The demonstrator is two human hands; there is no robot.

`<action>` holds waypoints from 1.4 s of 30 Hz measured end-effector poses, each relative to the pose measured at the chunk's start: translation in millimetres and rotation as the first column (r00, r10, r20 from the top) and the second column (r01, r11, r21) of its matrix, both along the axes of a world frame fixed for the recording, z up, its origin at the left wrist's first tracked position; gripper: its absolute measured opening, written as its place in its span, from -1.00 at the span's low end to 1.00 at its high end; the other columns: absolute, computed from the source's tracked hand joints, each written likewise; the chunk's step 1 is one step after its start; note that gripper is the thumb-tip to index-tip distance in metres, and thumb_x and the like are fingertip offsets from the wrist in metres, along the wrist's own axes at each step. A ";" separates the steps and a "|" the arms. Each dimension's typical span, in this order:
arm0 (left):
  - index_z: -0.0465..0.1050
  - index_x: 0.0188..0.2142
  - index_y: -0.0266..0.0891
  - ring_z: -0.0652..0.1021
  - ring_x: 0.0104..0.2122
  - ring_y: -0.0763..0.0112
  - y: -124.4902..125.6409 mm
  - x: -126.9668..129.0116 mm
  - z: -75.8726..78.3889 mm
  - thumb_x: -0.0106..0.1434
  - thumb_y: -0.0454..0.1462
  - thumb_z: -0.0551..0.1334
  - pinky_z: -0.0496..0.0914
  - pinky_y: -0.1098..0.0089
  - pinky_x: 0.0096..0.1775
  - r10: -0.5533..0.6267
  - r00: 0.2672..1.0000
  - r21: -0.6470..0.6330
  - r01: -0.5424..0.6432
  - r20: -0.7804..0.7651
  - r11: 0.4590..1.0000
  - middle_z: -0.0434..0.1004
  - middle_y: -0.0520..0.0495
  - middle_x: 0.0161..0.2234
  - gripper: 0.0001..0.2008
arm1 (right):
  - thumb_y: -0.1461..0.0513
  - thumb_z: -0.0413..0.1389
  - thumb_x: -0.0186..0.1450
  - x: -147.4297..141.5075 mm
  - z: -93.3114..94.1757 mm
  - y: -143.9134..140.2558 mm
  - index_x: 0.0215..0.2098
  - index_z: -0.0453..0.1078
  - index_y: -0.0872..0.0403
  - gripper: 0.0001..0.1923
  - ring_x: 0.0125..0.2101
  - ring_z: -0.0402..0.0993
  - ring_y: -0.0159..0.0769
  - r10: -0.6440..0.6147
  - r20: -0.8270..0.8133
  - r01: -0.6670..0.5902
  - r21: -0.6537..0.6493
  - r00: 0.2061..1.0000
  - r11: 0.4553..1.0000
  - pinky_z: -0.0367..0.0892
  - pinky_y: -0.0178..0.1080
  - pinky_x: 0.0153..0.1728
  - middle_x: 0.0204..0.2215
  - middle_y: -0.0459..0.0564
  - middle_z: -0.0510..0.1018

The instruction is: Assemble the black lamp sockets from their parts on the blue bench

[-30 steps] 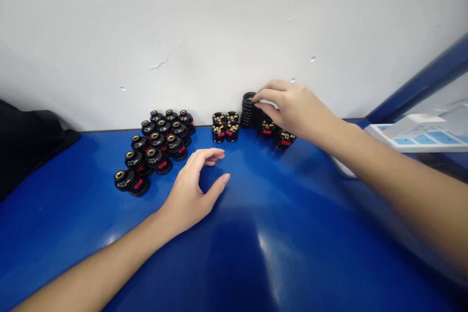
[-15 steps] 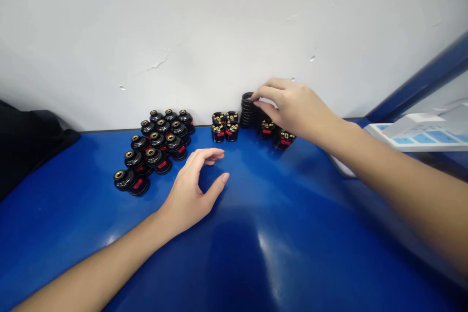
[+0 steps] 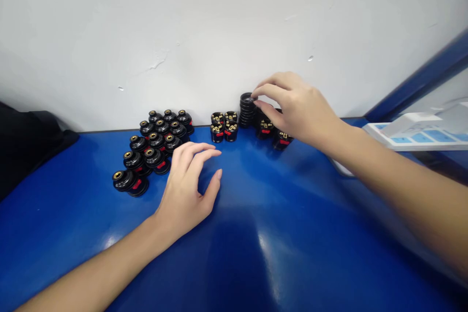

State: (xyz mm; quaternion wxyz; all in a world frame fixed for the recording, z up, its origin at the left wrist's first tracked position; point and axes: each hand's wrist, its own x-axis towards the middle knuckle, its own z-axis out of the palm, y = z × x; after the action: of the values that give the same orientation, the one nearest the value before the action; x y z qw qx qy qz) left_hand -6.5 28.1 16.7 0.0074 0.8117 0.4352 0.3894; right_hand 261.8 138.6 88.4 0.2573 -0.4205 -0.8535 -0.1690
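Observation:
My right hand [image 3: 292, 107] is at the stack of black rings [image 3: 246, 116] by the wall. Its thumb and index finger come together at the right rim of the top ring. The fingers partly cover black cylinders with red tabs and brass contacts [image 3: 266, 129] just behind and below them. My left hand [image 3: 188, 185] hovers over the blue table with curled, spread fingers and nothing in them. Left of it stand several black domed plug-like pieces [image 3: 156, 142] with brass collars and red tabs. Between the hands, a small cluster of open black cylinders [image 3: 224, 126] shows brass contacts.
A white wall [image 3: 204, 34] rises behind the blue table [image 3: 234, 243]. To the right is a white tray with blue panels [image 3: 420, 137], beside a blue post [image 3: 420, 75]. Dark cloth [image 3: 29, 141] lies at the left edge.
My left hand has shifted slightly left and turned, its fingers spreading and covering part of the domed pieces. My right hand has risen slightly, its fingertips staying at the stack's rim.

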 end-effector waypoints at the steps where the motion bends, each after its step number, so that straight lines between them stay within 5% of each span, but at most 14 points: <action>1: 0.40 0.16 -0.11 0.45 0.22 -0.02 -0.2 -0.9 1.5 0.41 -0.38 0.32 0.32 -0.15 0.35 0.035 0.999 0.038 -0.034 -0.017 0.999 0.52 -0.22 0.16 -0.63 | 0.22 -0.01 0.60 -1.4 0.3 -5.3 0.02 0.55 0.07 -0.72 0.10 0.54 0.03 0.000 -0.023 0.000 0.007 1.000 1.000 0.47 0.01 0.04 0.05 0.23 0.64; 7: 0.41 0.15 -0.10 0.22 0.44 -0.31 4.7 -7.8 1.8 0.33 -0.35 0.36 0.12 -0.38 0.42 0.192 0.977 0.107 -0.182 -0.091 0.978 0.34 -0.32 0.29 -0.58 | 0.25 0.03 0.59 -7.7 -15.5 -49.4 -0.01 0.54 0.00 -0.78 0.03 0.59 -0.06 0.160 -0.157 -0.162 -0.002 0.975 0.987 0.48 -0.02 0.12 -0.03 0.14 0.66; 13: 0.45 0.12 -0.17 0.33 0.36 -0.21 7.5 -9.7 -0.1 0.39 -0.42 0.25 0.23 -0.29 0.38 0.195 0.977 0.061 -0.190 -0.087 0.980 0.38 -0.33 0.27 -0.67 | 0.32 0.12 0.54 -10.2 -42.4 -83.3 -0.03 0.52 0.07 -0.87 -0.03 0.60 -0.10 0.269 -0.195 -0.301 -0.158 0.943 0.941 0.53 -0.05 0.07 -0.07 0.12 0.66; 20: 0.49 0.15 -0.22 0.43 0.26 -0.03 5.7 -5.6 1.4 0.47 -0.43 0.21 0.36 -0.12 0.32 0.126 0.991 0.087 -0.122 -0.041 0.989 0.44 -0.32 0.23 -0.69 | 0.31 0.14 0.53 -13.4 -65.1 -93.2 -0.02 0.51 0.06 -0.88 -0.04 0.61 -0.10 0.260 -0.295 -0.349 -0.309 0.920 0.885 0.57 -0.04 0.02 -0.07 0.11 0.65; 26: 0.44 0.20 -0.16 0.57 0.17 0.14 10.1 -7.3 -1.5 0.49 -0.43 0.22 0.47 0.05 0.25 0.039 0.998 -0.031 -0.038 0.046 0.999 0.54 -0.21 0.16 -0.65 | 0.27 0.14 0.54 -15.2 -77.7 -94.4 0.03 0.48 0.06 -0.86 -0.01 0.61 -0.09 0.217 -0.346 -0.347 -0.379 0.913 0.858 0.56 -0.02 0.07 -0.04 0.12 0.64; 33: 0.38 0.13 -0.11 0.63 0.05 0.30 1.9 0.6 -7.3 0.46 -0.32 0.33 0.63 0.33 -0.01 -0.063 0.943 -0.236 0.146 0.327 0.961 0.52 -0.12 0.07 -0.69 | 0.09 0.26 0.50 -19.7 -80.8 -96.9 0.31 0.34 0.08 -0.50 0.08 0.63 -0.10 0.159 -0.474 -0.382 -0.422 0.866 0.822 0.58 -0.04 0.11 0.16 0.17 0.61; 42: 0.41 0.22 -0.10 0.64 0.06 0.29 0.4 0.2 -6.7 0.49 -0.28 0.32 0.60 0.28 0.07 -0.214 0.936 -0.363 0.310 0.280 0.879 0.56 -0.12 0.10 -0.65 | 0.15 0.28 0.47 -19.7 -74.9 -98.4 0.12 0.45 0.05 -0.69 -0.22 0.70 -0.30 0.059 -0.692 -0.519 -0.479 0.719 0.708 0.62 -0.25 -0.10 -0.15 -0.02 0.72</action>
State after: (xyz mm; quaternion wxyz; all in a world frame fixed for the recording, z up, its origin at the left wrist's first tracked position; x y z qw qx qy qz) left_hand -6.3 28.5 10.1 0.2773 0.7934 0.3873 0.3791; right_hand 242.1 40.2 13.4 0.3914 -0.3640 -0.7773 0.3319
